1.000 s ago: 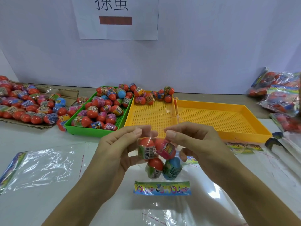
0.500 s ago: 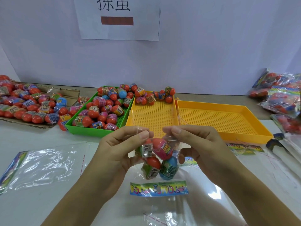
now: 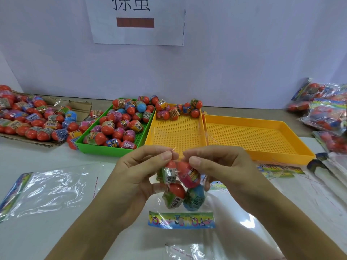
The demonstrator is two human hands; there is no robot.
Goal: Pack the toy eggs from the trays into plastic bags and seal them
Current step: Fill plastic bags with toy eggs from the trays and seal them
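We hold the filled plastic bag (image 3: 180,186) up off the bench (image 3: 56,239), between our two hands. The left hand (image 3: 139,177) pinches the bag's clear mouth from the nine o'clock side, and the right hand (image 3: 221,169) pinches it from three o'clock, so each grip is clenched on film, thumb against forefinger. The pinch points nearly meet at the middle.

The toy eggs (image 3: 185,188), four as far as we can count, hang directly below the grips, toward six o'clock. The bag's long axis runs twelve to six, with its printed header strip (image 3: 181,220) lowest. Both hands sit equally near the mouth, so we judge the seal to turn on folding the loose flap that rises toward twelve o'clock.

At twelve o'clock a paper sign (image 3: 135,19) on the wall bears two large Chinese characters, cut off at the top, above a brown bar. Egg labels show barcodes, and one in the green tray (image 3: 112,151) at eleven o'clock appears to read "6+". The header's print is colourful but we cannot read it. Two yellow trays lie at twelve and one o'clock.
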